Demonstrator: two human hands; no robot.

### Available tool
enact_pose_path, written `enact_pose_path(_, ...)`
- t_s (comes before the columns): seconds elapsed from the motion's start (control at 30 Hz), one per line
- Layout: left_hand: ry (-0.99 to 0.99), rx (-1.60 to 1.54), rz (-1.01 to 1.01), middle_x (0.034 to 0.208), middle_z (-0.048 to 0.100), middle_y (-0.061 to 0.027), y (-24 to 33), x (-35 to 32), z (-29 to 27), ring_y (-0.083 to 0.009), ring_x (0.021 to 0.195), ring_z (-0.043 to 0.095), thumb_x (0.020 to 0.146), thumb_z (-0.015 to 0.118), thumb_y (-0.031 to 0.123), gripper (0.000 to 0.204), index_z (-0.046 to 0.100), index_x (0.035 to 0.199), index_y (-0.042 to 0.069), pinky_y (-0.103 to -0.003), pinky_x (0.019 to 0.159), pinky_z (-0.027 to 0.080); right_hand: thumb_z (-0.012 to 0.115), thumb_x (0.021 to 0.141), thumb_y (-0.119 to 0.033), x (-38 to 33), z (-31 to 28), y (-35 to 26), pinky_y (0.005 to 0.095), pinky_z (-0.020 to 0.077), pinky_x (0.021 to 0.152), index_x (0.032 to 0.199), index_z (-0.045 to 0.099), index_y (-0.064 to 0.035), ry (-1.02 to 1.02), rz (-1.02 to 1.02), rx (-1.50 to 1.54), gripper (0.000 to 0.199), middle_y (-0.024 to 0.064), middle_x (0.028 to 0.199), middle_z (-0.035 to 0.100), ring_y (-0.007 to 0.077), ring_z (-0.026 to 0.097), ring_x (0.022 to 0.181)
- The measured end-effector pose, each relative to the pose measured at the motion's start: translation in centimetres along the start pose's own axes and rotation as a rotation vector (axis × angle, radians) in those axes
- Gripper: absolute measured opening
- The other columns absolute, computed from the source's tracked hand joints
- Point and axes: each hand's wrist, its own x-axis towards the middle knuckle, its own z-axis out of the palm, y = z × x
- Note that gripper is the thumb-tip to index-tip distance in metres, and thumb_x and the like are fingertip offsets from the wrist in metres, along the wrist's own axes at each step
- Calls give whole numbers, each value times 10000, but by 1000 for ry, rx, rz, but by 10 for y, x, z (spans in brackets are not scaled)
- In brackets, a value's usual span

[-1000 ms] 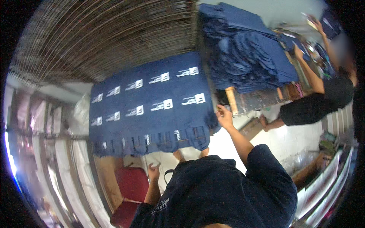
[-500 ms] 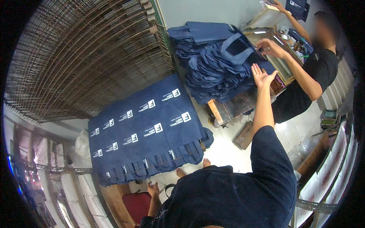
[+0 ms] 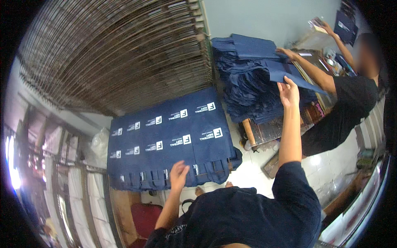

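My right hand is stretched forward on the right, thumb and fingers closed on the edge of a navy fabric bag. That bag lies partly over a thick pile of similar navy bags stacked on a dark wooden table. My left hand holds nothing; its fingers are loosely bent and apart. It hovers by the near edge of a rack surface spread with overlapping navy bags in rows, each with a white print. Just beyond my right hand, a co-worker's hand reaches to the pile.
A co-worker in black stands at the right, the other arm raised by a framed screen. Wire drying racks tilt up at the far left. Shelving runs along the left, near a red chair.
My right hand has gone from open palm to gripping a bag. My left hand has risen toward the rack's near edge. The co-worker's near hand has moved back over the pile.
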Motion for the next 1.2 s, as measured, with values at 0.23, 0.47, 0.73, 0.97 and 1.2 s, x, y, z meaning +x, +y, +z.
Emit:
enact_pose_path(0.23,-840,-410,226,1268,453,-120,180,15,101,-211,1132,444,796,663,187,637,348,1345,112,-339,886,424,603,846,-229,-166,98,41,373,479,737,942,545,-17,-144,-221,-151,239,81,872,538,198,558,834)
enact_pose_path(0.47,-182,-591,73,1003,595,-38,215,18,116,-79,948,509,865,591,216,246,565,1034,39,-258,832,409,466,922,-237,-246,67,118,288,446,724,926,554,92,-383,-83,-578,340,137,906,593,178,568,815)
enact_pose_path(0.73,230,-830,101,991,560,-10,150,41,16,-101,905,500,930,463,278,288,515,1109,58,-271,806,411,387,888,-481,-310,-56,217,449,384,898,1286,392,-75,-622,881,-312,569,163,1249,466,284,444,1152)
enact_pose_path(0.97,450,-741,158,1063,532,-16,70,43,-97,-122,959,493,940,445,274,344,448,1204,54,-279,841,402,449,765,-667,-321,-28,214,454,446,733,1140,479,-110,-162,1202,-86,672,94,1166,518,276,528,950)
enact_pose_path(1.2,556,-975,-16,1142,513,-67,19,61,-235,-170,995,507,952,405,229,341,417,1231,32,-312,890,404,519,714,-147,-354,75,308,299,381,533,1032,533,-144,-323,1078,-569,319,-7,873,575,181,507,678)
